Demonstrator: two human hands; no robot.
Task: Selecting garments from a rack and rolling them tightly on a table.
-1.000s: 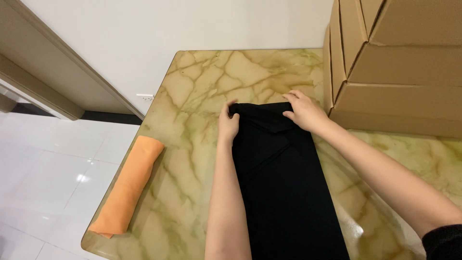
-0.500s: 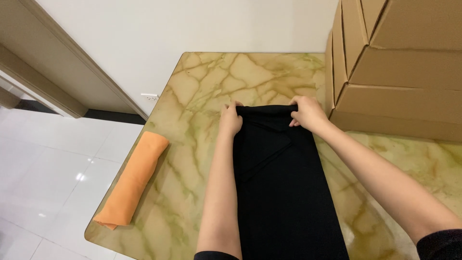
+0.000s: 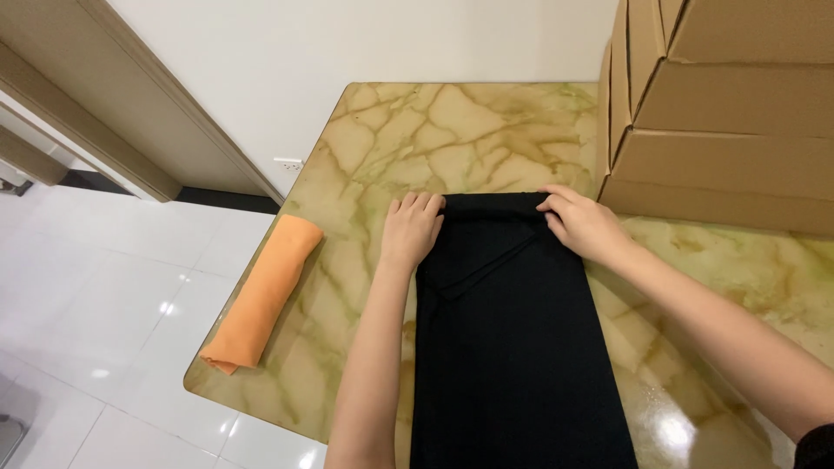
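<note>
A long black cloth point(image 3: 512, 347) lies folded lengthwise on a glossy marble-patterned table point(image 3: 452, 139), running from the middle toward me. Its far end is turned over into a small roll. My left hand point(image 3: 411, 229) grips the left side of that rolled end, fingers curled over it. My right hand point(image 3: 580, 222) pinches the right side of the same end. Both forearms reach out over the table, the left beside the cloth, the right across the table's right part.
A rolled orange cloth point(image 3: 263, 292) lies along the table's left edge. Stacked brown cardboard boxes point(image 3: 721, 113) fill the far right, close to my right hand. White tiled floor point(image 3: 104, 295) and a white wall with a door frame are to the left.
Both hands have stayed on the cloth's far end, which is now turned over into a tighter roll. The view has shifted slightly, so the table sits lower and further right.
</note>
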